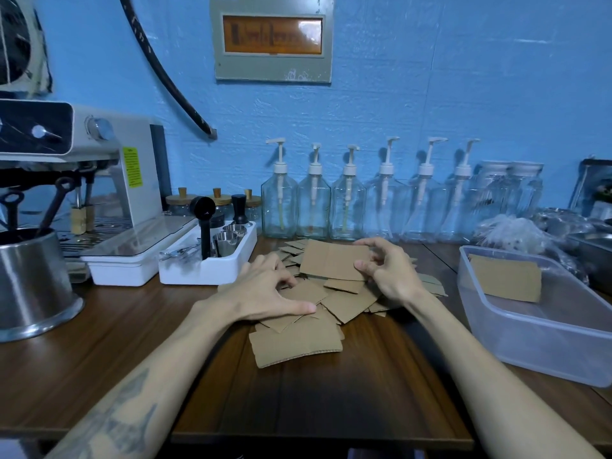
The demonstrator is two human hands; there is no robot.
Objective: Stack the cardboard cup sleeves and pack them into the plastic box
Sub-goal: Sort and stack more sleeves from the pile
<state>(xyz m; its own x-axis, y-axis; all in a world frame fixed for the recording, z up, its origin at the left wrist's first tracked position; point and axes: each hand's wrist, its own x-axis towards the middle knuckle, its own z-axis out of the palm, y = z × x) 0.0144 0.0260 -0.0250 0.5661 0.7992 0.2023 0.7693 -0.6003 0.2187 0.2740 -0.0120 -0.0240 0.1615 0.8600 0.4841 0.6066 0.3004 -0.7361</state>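
Observation:
A loose pile of flat brown cardboard cup sleeves [298,342] lies on the wooden table in front of me. My right hand [385,271] pinches one sleeve [331,260] by its right edge and holds it lifted above the pile. My left hand [265,289] rests on the pile's left side, fingers curled down onto a sleeve and thumb stretched along the top. A clear plastic box [530,329] stands at the right, with a small stack of sleeves [505,276] leaning against its far wall.
A white tray [198,270] of steel cups and a black scoop sits just left of the pile, beside an espresso machine [82,173] and a steel pot [31,283]. Several glass pump bottles [347,200] line the blue wall. Plastic bags and a metal tray lie far right.

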